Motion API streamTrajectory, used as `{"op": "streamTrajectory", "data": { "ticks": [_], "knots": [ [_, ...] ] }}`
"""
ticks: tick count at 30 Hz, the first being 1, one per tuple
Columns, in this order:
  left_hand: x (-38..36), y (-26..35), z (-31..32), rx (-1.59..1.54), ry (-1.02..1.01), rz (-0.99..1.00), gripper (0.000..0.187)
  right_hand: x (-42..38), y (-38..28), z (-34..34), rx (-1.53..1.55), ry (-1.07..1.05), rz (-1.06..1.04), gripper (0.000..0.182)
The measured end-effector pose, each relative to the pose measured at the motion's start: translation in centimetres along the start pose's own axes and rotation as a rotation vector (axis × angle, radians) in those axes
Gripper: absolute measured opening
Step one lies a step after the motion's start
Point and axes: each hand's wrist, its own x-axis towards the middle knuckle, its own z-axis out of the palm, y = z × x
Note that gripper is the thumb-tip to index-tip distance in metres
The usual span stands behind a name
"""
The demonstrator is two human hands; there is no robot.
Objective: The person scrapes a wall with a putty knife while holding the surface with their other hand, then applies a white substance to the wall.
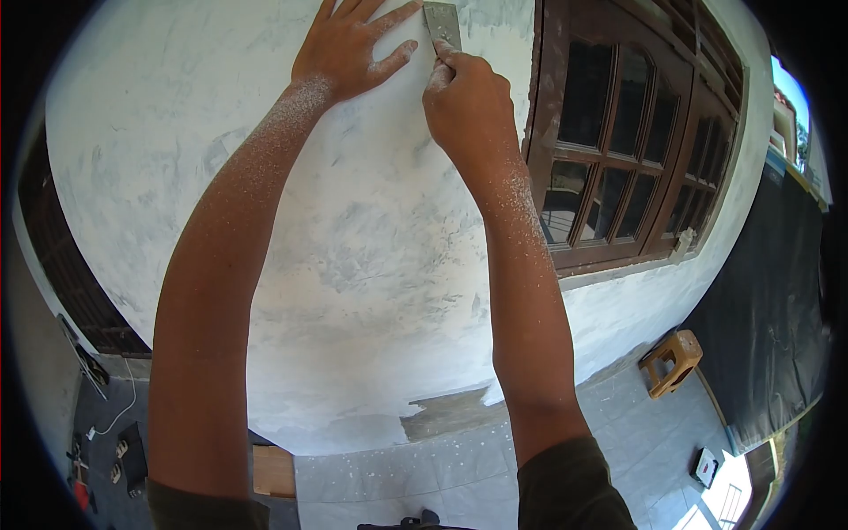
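My right hand (473, 97) grips a putty knife (442, 24), its flat grey blade pointing up against the white wall (371, 238). The knife's handle is hidden inside my fingers. To the left, my left hand (353, 44) lies spread on the wall, thumb apart and fingertips cut off by the top of the view. White dust speckles both wrists and forearms. Uneven grey smears and patches mark the wall's white coating, and low down a bare grey-brown strip (450, 413) shows.
A brown wooden window (609, 132) borders the wall at right. On the tiled floor (380, 481) stand a tan stool (671, 362) and a wooden board (274, 471). A white cable (132, 389) and tools lie at left. Dark sheeting (768, 291) hangs at far right.
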Motion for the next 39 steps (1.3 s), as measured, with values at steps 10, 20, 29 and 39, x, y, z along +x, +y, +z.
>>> {"op": "streamTrajectory", "data": {
  "ticks": [10, 20, 29, 39],
  "knots": [
    [0.0, -0.1, 0.0, 0.001, 0.018, 0.012, 0.067, 0.0, -0.1, -0.2, -0.009, -0.017, 0.031, 0.034],
    [0.0, -0.3, 0.3, 0.008, 0.013, 0.022, 0.067, 0.1, 0.3, 0.0, -0.031, -0.02, 0.072, 0.037],
    [0.1, -0.3, 0.0, 0.02, -0.036, 0.016, 0.07, 0.6, 0.9, 0.7, -0.045, 0.074, -0.017, 0.036],
    [0.0, 0.0, 0.1, 0.063, -0.027, 0.0, 0.072, 0.3, -0.1, 0.2, -0.046, 0.02, 0.018, 0.036]
  ]
}}
